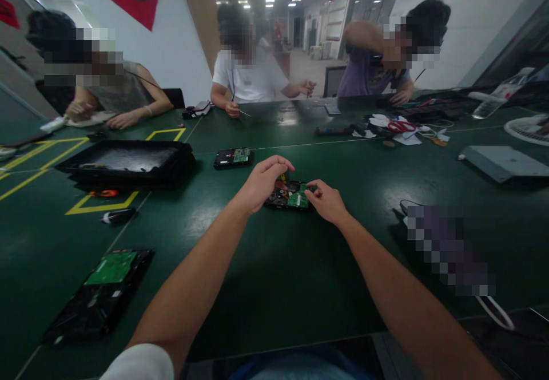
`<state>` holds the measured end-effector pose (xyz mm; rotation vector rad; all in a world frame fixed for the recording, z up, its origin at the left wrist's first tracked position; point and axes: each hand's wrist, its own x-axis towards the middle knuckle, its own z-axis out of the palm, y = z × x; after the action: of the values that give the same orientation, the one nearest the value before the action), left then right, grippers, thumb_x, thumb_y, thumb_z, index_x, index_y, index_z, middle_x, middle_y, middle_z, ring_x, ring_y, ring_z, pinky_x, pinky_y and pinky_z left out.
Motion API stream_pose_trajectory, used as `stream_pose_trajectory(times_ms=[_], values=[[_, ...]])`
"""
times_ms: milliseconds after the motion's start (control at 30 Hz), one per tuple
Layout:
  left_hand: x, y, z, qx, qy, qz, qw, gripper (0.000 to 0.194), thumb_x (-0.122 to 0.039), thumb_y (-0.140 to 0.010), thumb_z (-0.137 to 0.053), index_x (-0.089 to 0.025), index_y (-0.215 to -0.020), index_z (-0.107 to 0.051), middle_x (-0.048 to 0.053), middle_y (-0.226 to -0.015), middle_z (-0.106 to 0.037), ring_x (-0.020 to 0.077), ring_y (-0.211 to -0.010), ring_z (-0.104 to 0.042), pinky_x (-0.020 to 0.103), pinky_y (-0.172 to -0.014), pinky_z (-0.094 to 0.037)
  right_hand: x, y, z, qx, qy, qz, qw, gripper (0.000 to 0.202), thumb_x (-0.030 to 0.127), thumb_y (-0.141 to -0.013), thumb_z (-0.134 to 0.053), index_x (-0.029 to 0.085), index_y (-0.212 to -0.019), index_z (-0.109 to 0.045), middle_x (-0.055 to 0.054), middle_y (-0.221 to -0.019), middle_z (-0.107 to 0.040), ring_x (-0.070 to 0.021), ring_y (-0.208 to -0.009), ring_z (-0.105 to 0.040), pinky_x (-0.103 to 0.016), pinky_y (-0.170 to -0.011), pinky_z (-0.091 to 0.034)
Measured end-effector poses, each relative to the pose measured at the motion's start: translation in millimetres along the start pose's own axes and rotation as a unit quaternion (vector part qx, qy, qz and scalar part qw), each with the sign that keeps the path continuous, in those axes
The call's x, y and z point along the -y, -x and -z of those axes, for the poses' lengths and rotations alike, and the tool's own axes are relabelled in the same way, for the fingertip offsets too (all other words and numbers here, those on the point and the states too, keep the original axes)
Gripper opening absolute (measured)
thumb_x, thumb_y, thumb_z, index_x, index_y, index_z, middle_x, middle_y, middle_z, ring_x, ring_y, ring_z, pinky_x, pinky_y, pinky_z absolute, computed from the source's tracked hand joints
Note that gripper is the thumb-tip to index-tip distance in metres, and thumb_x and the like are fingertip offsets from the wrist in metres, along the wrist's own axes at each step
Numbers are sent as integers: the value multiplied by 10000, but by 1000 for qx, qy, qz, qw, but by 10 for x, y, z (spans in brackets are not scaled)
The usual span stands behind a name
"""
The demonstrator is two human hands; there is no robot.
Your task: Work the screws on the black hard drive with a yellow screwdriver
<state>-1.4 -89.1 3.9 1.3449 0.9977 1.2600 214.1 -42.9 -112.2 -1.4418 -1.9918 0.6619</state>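
A hard drive [278, 201] with a green circuit board [299, 198] lies flat on the table in front of me. My left hand [266, 181] is bent over its left part, with the fingers closed around a small yellow-and-dark screwdriver [283, 179]. That tool is mostly covered by the fingers, and its tip is too small to make out. At the drive's right edge, my right hand [325, 200] grips the side by the board with thumb and fingertips. Another hard drive [233, 157] sits farther off, and a third hard drive [98, 295] lies near left.
A black tray [128, 159] stands at the left, near an orange-handled tool [104, 193] and a dark, white-tipped object [119, 215]. To the right are a grey box [506, 162], a purple pouch [448, 248] and a bottle [501, 94]. Three people sit across the green table [266, 288].
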Motion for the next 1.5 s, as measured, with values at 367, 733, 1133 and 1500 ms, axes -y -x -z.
stream_pose_trajectory(times_ms=[367,733,1133,1500], values=[[64,-41,57,13,96,24,995,145,-266,-890,-565,-180,-936,-672,63,-882,-630,197,-863,-632,242,-536,-523,16,11,15,4,-5,-2,1000,237,406,-977,-615,268,-1166,-658,18,-751,-701,-163,-669,-628,-288,-610,-390],[120,-57,76,-9,-39,-35,999,232,-376,-938,-565,-181,-968,-687,75,-1002,-666,193,-934,-631,255,-638,-564,-22,1,-9,-1,-12,7,1000,233,404,-985,-610,273,-1173,-653,26,-755,-699,-150,-648,-617,-284,-606,-385],[116,-81,249,-31,-351,-166,921,263,-363,-878,-715,-202,-1086,-732,47,-986,-737,175,-862,-660,277,-688,-497,2,1,8,6,-4,-3,1000,258,430,-987,-604,268,-1179,-663,14,-773,-695,-160,-676,-620,-281,-591,-376],[22,-78,306,-52,-336,-176,924,250,-368,-894,-712,-197,-1075,-739,43,-969,-730,160,-820,-643,277,-690,-491,17,15,8,-2,-29,-13,999,372,439,-992,-597,257,-1316,-599,18,-752,-695,-163,-650,-620,-294,-607,-405]])
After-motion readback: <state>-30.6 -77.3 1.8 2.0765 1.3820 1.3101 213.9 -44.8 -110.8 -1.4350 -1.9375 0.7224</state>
